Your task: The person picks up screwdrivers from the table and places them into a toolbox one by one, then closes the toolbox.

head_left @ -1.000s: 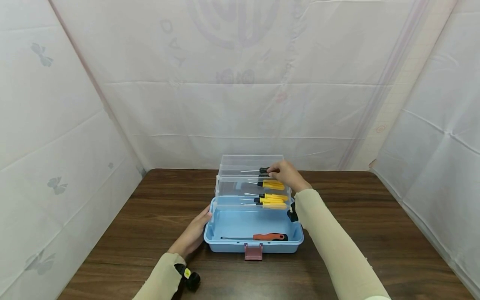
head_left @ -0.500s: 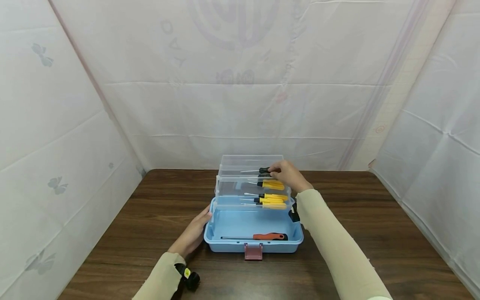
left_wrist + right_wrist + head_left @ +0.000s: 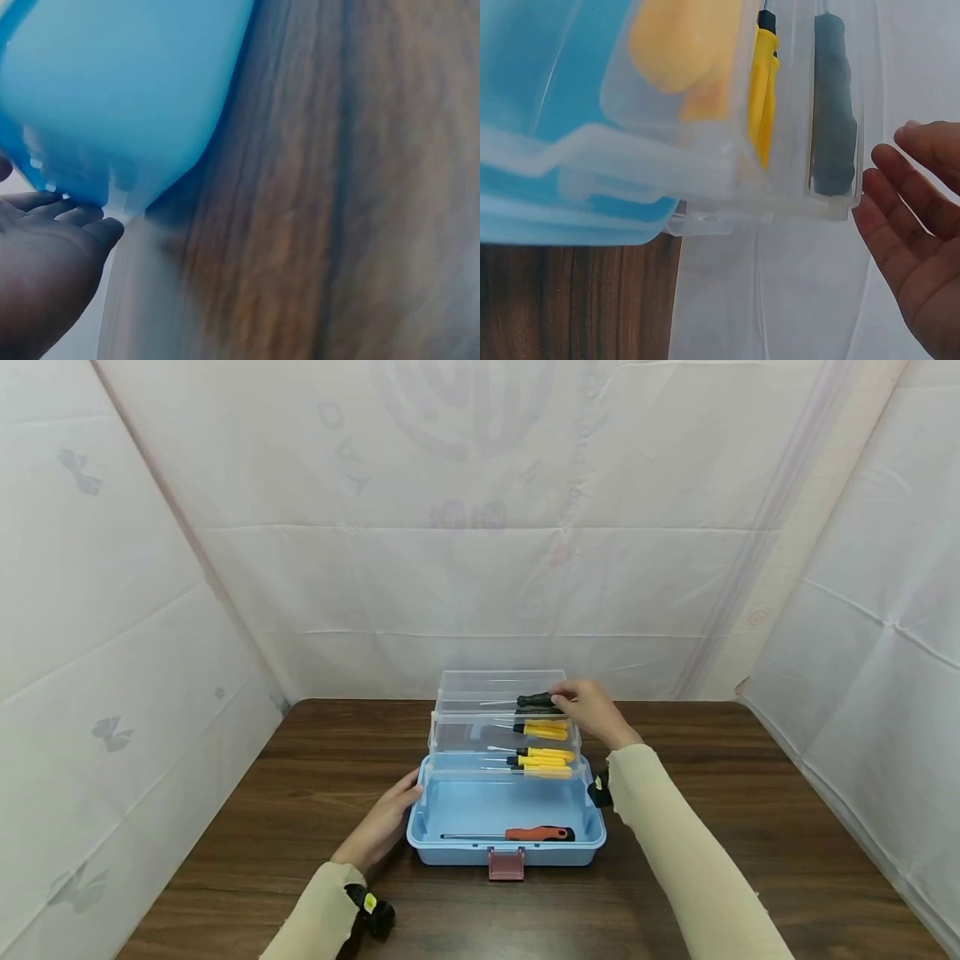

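My left hand (image 3: 382, 823) rests against the left side of a light-blue toolbox (image 3: 457, 854), fingers extended along its wall in the left wrist view. Above the box stand its raised clear plastic trays (image 3: 459, 735). Beside the right end of the top tray is my right hand (image 3: 592, 710); in the right wrist view its fingers are loosely bent and hold nothing. A black-handled screwdriver (image 3: 534, 700) lies in that top tray. Lower down, several yellow-handled screwdrivers (image 3: 550, 753) lie in the trays. On the box floor lies a red-and-black-handled screwdriver (image 3: 536, 834).
The box stands on a dark wooden table (image 3: 750, 827), its pink latch (image 3: 507, 864) hanging open at the front. White sheeting (image 3: 480, 585) encloses the table at the back and both sides.
My right hand has let go of the black-handled screwdriver and drawn slightly right, so more of the handle shows. The left hand stays at the box.
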The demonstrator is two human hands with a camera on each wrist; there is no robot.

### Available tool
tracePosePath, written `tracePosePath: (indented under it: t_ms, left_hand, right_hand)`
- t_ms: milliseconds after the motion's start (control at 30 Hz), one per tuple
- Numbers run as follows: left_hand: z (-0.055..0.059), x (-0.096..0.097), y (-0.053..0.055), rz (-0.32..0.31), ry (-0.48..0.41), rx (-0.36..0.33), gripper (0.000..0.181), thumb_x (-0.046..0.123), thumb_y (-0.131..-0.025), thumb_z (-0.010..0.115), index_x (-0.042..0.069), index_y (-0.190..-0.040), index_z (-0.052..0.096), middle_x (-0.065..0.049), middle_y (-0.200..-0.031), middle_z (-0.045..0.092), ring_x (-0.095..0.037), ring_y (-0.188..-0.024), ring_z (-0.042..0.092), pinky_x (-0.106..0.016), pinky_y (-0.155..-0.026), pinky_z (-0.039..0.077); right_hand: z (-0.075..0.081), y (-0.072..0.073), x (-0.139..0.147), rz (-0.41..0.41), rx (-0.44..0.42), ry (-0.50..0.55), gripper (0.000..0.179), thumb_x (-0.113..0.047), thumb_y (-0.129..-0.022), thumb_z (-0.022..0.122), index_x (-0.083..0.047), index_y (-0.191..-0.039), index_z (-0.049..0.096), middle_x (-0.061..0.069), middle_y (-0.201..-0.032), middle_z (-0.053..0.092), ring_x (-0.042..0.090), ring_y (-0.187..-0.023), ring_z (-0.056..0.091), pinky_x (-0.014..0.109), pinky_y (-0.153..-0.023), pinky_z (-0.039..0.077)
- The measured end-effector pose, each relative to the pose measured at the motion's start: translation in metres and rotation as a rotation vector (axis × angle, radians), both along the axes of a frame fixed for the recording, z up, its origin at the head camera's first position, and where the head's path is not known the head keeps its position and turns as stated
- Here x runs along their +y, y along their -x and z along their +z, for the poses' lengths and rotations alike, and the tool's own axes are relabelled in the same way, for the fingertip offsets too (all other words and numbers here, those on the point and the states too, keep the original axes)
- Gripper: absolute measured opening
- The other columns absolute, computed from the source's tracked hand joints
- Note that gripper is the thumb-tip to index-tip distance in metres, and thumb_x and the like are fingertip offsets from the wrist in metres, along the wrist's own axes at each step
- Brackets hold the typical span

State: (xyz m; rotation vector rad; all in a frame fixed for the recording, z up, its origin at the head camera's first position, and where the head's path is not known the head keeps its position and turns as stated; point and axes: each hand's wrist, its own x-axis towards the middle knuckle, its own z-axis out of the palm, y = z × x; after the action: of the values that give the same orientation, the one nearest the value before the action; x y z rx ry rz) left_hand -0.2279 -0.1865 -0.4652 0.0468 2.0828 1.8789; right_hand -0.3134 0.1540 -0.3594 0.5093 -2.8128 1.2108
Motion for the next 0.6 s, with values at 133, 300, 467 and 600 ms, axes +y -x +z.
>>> tracePosePath:
  t_ms: [133, 300, 467, 600]
  left_hand:
    - [0.002, -0.005, 0.006, -0.001, -0.007, -0.013, 0.056, 0.026, -0.103, 0.038, 0.006, -0.153, 0.020, -0.018, -0.160, 0.014, -0.036, -0.148, 0.009, -0.054, -0.118, 0.011]
    - [0.008, -0.010, 0.015, -0.026, -0.041, -0.002, 0.059, 0.029, -0.105, 0.032, 0.003, -0.154, 0.011, -0.019, -0.161, 0.008, -0.037, -0.149, 0.004, -0.053, -0.119, 0.005]
    - [0.016, -0.013, 0.026, -0.024, -0.067, 0.010, 0.061, 0.031, -0.106, 0.026, 0.004, -0.154, 0.003, -0.015, -0.162, 0.003, -0.034, -0.149, -0.001, -0.052, -0.120, 0.000]
    - [0.018, -0.013, 0.035, -0.004, -0.083, 0.012, 0.058, 0.029, -0.106, 0.022, 0.005, -0.154, -0.001, -0.014, -0.163, 0.002, -0.033, -0.150, -0.001, -0.050, -0.121, -0.001]
  right_hand:
    - [-0.003, -0.002, 0.007, -0.009, 0.037, 0.023, 0.033, -0.018, -0.100, 0.051, -0.003, -0.128, 0.060, 0.017, -0.129, 0.060, 0.034, -0.116, 0.057, 0.049, -0.096, 0.049]
    - [-0.012, -0.004, 0.016, -0.025, 0.034, 0.048, 0.040, -0.023, -0.101, 0.048, -0.003, -0.135, 0.053, 0.019, -0.136, 0.055, 0.036, -0.125, 0.051, 0.053, -0.103, 0.043]
    - [-0.020, -0.007, 0.026, -0.063, -0.019, 0.091, 0.048, -0.033, -0.103, 0.043, -0.004, -0.141, 0.046, 0.019, -0.144, 0.047, 0.038, -0.135, 0.042, 0.056, -0.108, 0.036]
    - [-0.027, -0.008, 0.035, -0.066, -0.066, 0.110, 0.055, -0.040, -0.103, 0.038, -0.004, -0.146, 0.040, 0.020, -0.149, 0.040, 0.040, -0.139, 0.035, 0.058, -0.110, 0.032]
